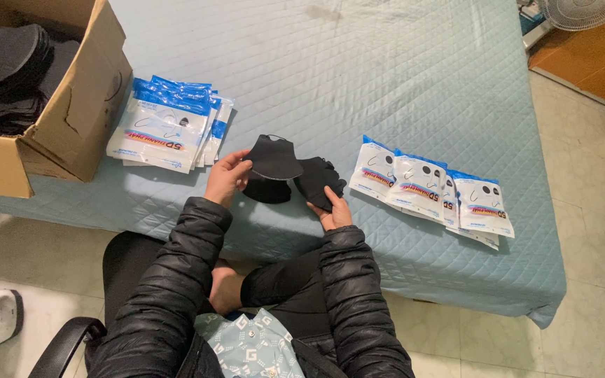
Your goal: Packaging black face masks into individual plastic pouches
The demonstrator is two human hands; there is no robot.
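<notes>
While both forearms reach out over the near edge of the quilted bed point(414, 77), the left hand point(227, 176) pinches the top black mask point(274, 158) by its edge, and the right hand point(333, 210) grips another black mask point(318, 180). Soft, light and floppy, they seem best held at the rim.

blue-white pouches point(169, 126) left, pouches point(432, 189) right

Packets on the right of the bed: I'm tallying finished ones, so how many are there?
4, overlapping in a row: leftmost, second, a mostly covered third, rightmost. More may hide underneath.
</notes>
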